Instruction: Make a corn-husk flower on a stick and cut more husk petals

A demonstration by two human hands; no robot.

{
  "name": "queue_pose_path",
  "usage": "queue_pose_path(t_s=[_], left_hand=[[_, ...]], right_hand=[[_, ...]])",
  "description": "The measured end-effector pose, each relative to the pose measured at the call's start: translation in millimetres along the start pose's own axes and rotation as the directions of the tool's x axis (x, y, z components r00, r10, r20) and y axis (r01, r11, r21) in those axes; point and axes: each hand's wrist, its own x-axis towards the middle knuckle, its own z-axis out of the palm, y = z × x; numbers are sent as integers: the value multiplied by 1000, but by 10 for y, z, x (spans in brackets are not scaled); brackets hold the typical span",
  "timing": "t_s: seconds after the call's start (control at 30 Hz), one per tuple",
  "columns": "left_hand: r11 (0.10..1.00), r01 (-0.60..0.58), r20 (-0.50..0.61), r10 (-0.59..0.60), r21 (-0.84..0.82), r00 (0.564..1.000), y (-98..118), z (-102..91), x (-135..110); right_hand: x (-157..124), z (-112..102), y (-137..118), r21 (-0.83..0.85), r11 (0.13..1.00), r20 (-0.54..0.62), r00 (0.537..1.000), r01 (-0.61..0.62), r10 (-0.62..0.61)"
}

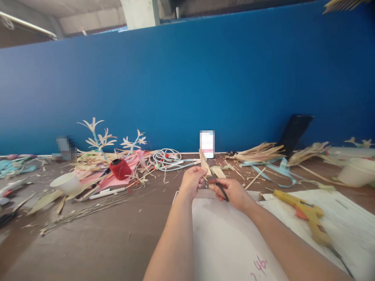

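Note:
My left hand (193, 180) pinches a pale, dried husk strip (204, 162) that points up and away from me. Close beside it, my right hand (230, 192) is wrapped round a pair of dark-handled scissors (223, 188). The blades are near the lower end of the strip, partly hidden by the fingers, so I cannot tell whether they touch it. Both hands are over the far edge of a white box or board (225, 222) with pink handwriting on it. A few cut husk pieces (219, 172) lie just behind the hands.
A yellow glue gun (304, 212) lies on paper sheets at right. A lit phone (207, 144) leans on the blue partition (175, 86). Husk bundles (258, 152), a red thread spool (120, 168), a white cup (65, 183), thin wires (96, 208) and husk flowers (101, 138) cover the brown table.

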Motion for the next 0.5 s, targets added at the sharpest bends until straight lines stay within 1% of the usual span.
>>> queue_pose_path(t_s=[0.3, 0.5], left_hand=[[1000, 8, -1, -8, -24, 1000, 14, 6, -9], [1000, 10, 5, -10, -26, 1000, 10, 1, -9]], right_hand=[[-6, 1, -5, 11, 1000, -4, 1000, 5, -5], [0, 17, -1, -2, 1000, -28, 1000, 5, -5]])
